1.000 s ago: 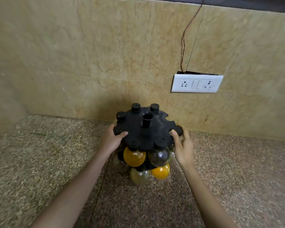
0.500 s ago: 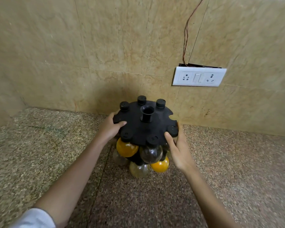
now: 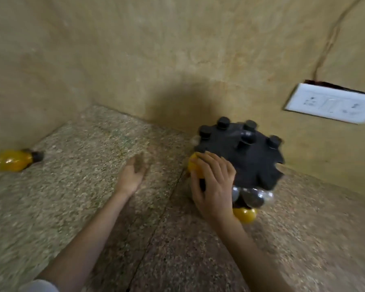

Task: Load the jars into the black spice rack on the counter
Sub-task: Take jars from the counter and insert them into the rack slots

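1. Rack [image 3: 240,157] sitting near the back edge of the counter [image 3: 114,207], close to the wall [image 3: 156,60], likely to keep the front of the counter free for loading.
2. Several black caps poking up through the top disc; empty notches showing along the near-right rim, so not full yet by the look of it.
3. Right hand [image 3: 214,186] spread over the rack's near-left side, fingers apart and pressed against a yellow jar [image 3: 193,169] hanging there. Probably steadying the rack. Clamped or merely resting: cannot tell through the blur.
4. Clear jars and another yellow one [image 3: 244,214] hanging lower down, just right of that hand.
5. Left hand [image 3: 132,175] out over the middle of the counter, palm open, fingers loosely apart, holding nothing.
6. Loose jar [image 3: 15,163], yellow with a black cap, lying on its side at the far-left corner against the wall, well apart from the rack.
7. Open left hand pointing that way: the likely next pickup, a long reach across.
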